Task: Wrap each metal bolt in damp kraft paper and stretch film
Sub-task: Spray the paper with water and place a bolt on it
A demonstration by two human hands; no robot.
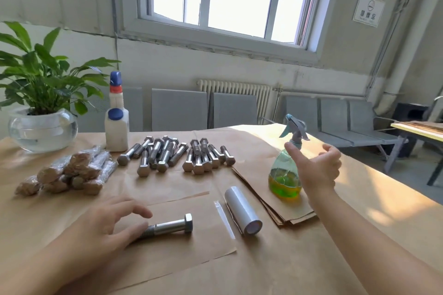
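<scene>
left hand point(105, 225) grip loose, fingers apart, fingertips resting on threaded end of bolt point(171, 225) lying on paper sheet point(191, 246). right hand point(316, 170) grip apart, empty, just beside spray bottle point(285, 175). film roll point(242, 209) between both hands on surface.

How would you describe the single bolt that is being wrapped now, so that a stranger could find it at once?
Start at the paper-covered table and look at its near edge, where a loose kraft paper sheet lies. The bolt lies on this sheet, with the left hand touching its threaded end. Unlike the pile of bare bolts farther back, it lies alone.
</scene>
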